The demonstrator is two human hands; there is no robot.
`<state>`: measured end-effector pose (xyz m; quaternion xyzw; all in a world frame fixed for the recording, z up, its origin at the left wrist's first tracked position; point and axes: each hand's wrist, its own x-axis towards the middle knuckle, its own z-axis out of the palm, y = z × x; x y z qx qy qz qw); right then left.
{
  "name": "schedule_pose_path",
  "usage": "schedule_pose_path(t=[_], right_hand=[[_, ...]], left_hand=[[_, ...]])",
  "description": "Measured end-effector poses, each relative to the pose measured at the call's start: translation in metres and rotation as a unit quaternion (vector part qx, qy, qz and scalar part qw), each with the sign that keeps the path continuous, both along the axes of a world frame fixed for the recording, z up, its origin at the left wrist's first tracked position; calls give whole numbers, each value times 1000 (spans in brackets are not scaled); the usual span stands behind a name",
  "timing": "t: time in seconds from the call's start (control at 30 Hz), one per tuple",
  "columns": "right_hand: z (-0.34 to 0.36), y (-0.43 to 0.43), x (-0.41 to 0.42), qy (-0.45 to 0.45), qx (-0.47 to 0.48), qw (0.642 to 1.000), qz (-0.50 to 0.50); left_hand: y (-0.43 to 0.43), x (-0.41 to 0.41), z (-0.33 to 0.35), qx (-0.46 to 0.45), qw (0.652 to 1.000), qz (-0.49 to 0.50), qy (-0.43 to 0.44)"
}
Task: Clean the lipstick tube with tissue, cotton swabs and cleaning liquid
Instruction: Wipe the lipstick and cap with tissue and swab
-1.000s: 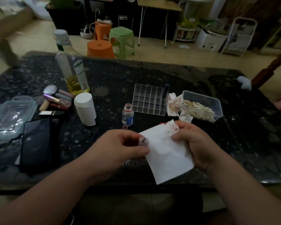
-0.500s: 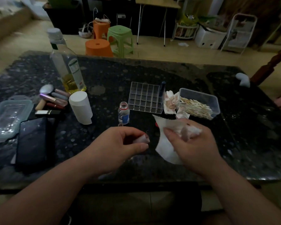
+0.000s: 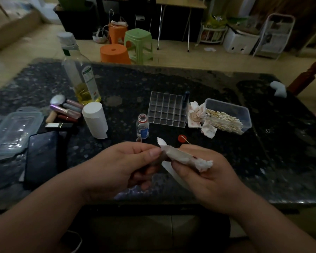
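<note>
My left hand (image 3: 120, 165) grips a small lipstick tube, almost wholly hidden inside the fingers and under the tissue. My right hand (image 3: 206, 172) pinches a white tissue (image 3: 181, 157) with red stains, folded around the tube's end. The two hands meet above the table's near edge. A small open bottle of cleaning liquid (image 3: 142, 126) stands just beyond them, its red cap (image 3: 181, 138) beside it with a cotton swab (image 3: 187, 141) lying across it. A clear tub of cotton swabs (image 3: 228, 115) sits at the right.
A dark stone table (image 3: 171, 84) holds a clear grid organiser (image 3: 167, 111), used tissues (image 3: 197, 115), a white roll (image 3: 96, 120), an oil bottle (image 3: 80, 73), several lipsticks (image 3: 66, 112), a phone (image 3: 42, 154) and a plastic lid (image 3: 11, 130). Stools stand beyond.
The tissue hung open as a flat sheet, then my right hand bunched it and brought it against the tube in my left hand. My left hand stayed in place.
</note>
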<state>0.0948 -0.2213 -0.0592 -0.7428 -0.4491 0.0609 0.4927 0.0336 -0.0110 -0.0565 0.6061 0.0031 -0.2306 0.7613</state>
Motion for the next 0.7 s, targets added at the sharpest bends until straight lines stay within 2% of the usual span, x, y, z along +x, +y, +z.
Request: schedule_pose_path(t=[0.1,0.27,0.4,0.5,0.6,0.63,0.7], right_hand=[[-2,0,-1,44,-28,998,24],[-8,-1,-8,68,-87,993,37],[-3,1,-11,231,-85,969,24],[1,4,-10,288,-96,951,51],[4,7,-11,360,-75,929,35],[4,6,-10,412,-68,908,28],[4,1,-9,560,-45,827,29]], left_hand=[[3,-3,2,-57,997,-28,38],[10,-9,5,-81,993,-49,76],[9,-11,8,-79,995,15,64],[2,-13,10,57,998,33,-8],[-7,-19,10,238,963,67,-106],[-9,-21,9,283,944,84,-147],[-9,-23,7,345,902,92,-242]])
